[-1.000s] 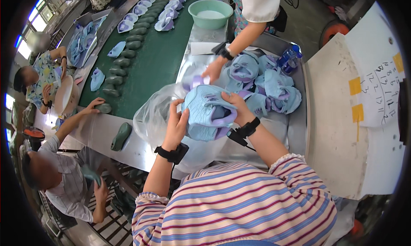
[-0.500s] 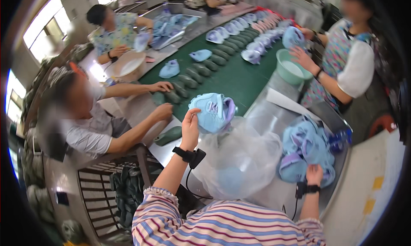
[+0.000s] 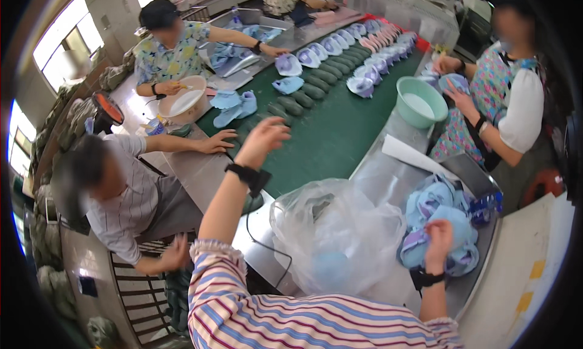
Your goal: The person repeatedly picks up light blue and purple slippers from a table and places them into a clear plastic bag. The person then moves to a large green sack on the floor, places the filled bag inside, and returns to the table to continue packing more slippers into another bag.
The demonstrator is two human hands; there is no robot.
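My left hand (image 3: 265, 141) is raised over the near end of the green work surface (image 3: 328, 148), with its fingers apart and nothing in them. Beyond it, light-blue shoe uppers (image 3: 227, 116) with lilac lining lie by the surface's left edge. My right hand (image 3: 438, 239) hovers at a heap of the same blue uppers (image 3: 434, 200); its fingers are loosely bent, and I see nothing in them. A clear plastic bag (image 3: 340, 239) with something pale blue inside sits between my arms.
Dark green shoe lasts (image 3: 313, 91) run in a row between lines of uppers (image 3: 364, 85). A co-worker's hand (image 3: 217, 142) rests near my left hand. A mint basin (image 3: 421, 103) stands right, a beige basin (image 3: 183, 99) left. A slatted crate (image 3: 136, 297) holds more lasts.
The blue upper has left my left hand, which has moved left and up and opened. My right hand has lifted slightly off the heap. More uppers now lie at the left edge.
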